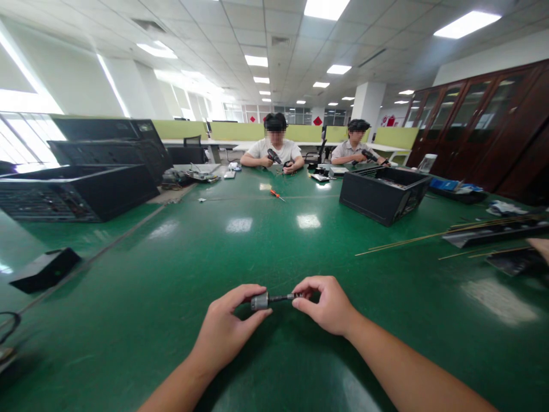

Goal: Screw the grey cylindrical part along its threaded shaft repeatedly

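Just above the green table, I hold a small grey metal cylinder with a thin dark shaft (261,301), which looks like a small motor. My left hand (226,327) pinches the wide cylinder end between thumb and fingers. At the other end, my right hand (328,303) is closed on the shaft's lighter, ribbed tip. The piece lies roughly level between both hands, its shaft pointing right. Fingertips partly cover each end, so its exact kind is not certain.
The green table (193,246) carries a black computer case (364,197) at right and another case (115,194) at left. A screwdriver (275,194) lies ahead. Thin brass rods (403,241) stick in from the right. Two people sit opposite, each with a power drill (273,155).
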The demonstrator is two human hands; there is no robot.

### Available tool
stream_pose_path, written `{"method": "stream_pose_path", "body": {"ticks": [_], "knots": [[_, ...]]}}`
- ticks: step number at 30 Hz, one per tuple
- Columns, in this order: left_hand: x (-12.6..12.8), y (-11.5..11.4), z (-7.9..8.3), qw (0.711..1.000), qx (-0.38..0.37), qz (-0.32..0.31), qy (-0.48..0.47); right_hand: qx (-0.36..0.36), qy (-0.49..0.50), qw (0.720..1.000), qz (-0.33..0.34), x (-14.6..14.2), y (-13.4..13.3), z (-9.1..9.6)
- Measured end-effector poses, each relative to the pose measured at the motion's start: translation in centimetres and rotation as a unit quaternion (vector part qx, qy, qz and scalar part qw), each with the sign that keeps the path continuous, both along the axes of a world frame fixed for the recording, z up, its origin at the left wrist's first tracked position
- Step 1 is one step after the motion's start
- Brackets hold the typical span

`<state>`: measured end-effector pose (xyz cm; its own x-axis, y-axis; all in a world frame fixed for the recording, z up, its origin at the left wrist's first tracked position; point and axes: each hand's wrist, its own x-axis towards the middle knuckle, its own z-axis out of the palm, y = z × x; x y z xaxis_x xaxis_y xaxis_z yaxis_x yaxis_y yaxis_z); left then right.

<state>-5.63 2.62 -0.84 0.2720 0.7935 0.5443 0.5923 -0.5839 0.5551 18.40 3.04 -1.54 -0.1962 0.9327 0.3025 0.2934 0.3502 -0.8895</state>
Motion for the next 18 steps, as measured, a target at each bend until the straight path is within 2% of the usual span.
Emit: {"method": "stream_pose_path", "body": {"ticks": [18], "knots": [[-0.22,0.15,-0.09,1.000,0.013,0.002,0.007,0.005,-0.007,1.000,-0.001,0.22,0.20,0.04]]}}
